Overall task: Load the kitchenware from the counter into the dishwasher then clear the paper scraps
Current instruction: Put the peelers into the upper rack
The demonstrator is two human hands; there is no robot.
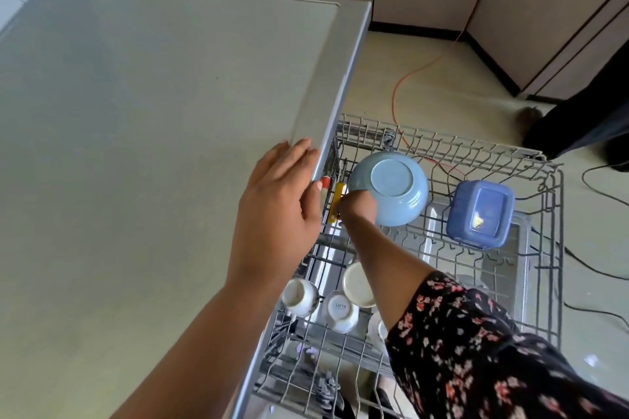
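- Lays the left hand (282, 194) flat on the edge of the table (136, 112), fingers straight and draped over the metal rim, gripping nothing.
- Lowers the right hand (359, 207) into the dishwasher rack (442, 148), at 3 o'clock of the left hand. Hides its fingers under the knuckles, so cannot tell whether curled round anything.
- Meets a yellow-handled utensil (337, 201) at that hand's 9 o'clock; cannot tell whether touching or only just beside.
- Shows a red-tipped utensil (325, 183) at 11 o'clock of the yellow one, close against the left fingertips.
- Finds the blue bowl (391, 187) upside down in the rack, at 1 o'clock of the right hand and right against it.
- Finds a blue square container (480, 211), also upside down, at 3 o'clock of the bowl and apart from it.
- Finds, at 6 o'clock of the right hand and beside the forearm, a white mug (299, 296), a white cup (340, 311) and a cream dish (357, 284), close together.
- Wears a dark floral sleeve (476, 350) on the right arm.
- Leaves an orange cable (408, 78) on the floor at 12 o'clock of the rack.
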